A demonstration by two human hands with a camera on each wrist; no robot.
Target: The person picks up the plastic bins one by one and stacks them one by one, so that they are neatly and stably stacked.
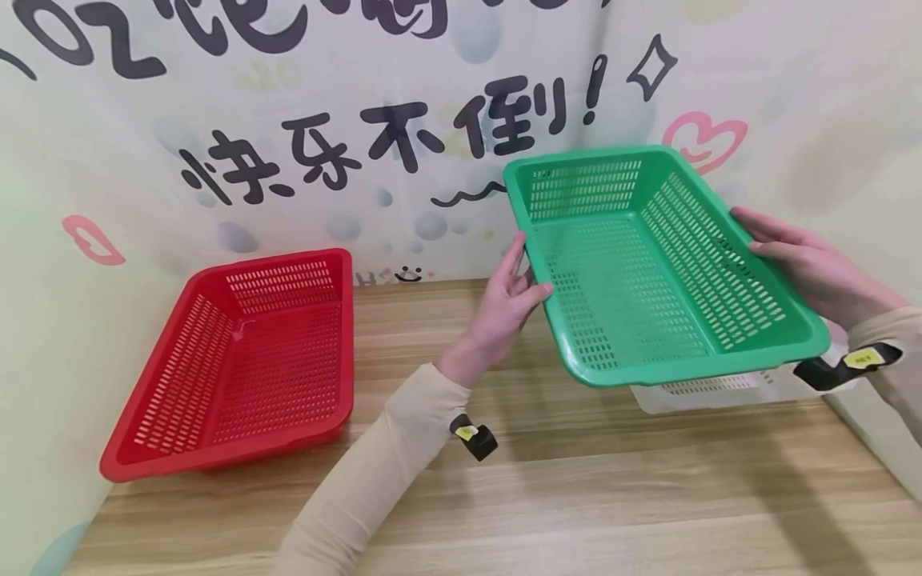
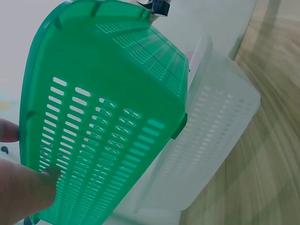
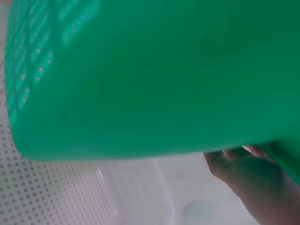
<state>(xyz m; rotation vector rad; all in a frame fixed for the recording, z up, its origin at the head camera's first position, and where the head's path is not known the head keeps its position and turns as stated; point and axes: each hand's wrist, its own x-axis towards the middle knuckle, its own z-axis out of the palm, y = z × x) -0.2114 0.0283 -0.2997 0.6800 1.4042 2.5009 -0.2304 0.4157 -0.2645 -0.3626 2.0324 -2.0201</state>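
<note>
Green basket (image 1: pixel 627 280): up in my two hands, in front of the printed backdrop (image 1: pixel 403 88), which stands beyond both hands and carries dark characters and pink outlined hearts. Wood-grain table (image 1: pixel 576 496) beneath my hands, running toward me. Basket is clear of the table, between left and right hand, its inside turned partly toward me; slotted walls, finely perforated floor. Red basket (image 1: pixel 288 360) sits on the table, well to the left of my left hand, apart from it. White basket (image 1: pixel 720 392) lies low between the hands, closer to the right one, partly hidden by the green; whether the two touch I cannot tell. Beige sleeves (image 1: pixel 403 432) cover both my forearms. Left hand (image 1: pixel 500 312) pinches the left rim, thumb over the edge, some fingers hidden behind the wall. Right hand (image 1: pixel 814 264) grips the opposite rim from outside; its fingers are partly hidden in the right wrist view. Smallest items: black wrist units (image 1: pixel 473 436), one below each hand, bearing yellow labels (image 1: pixel 467 432).
</note>
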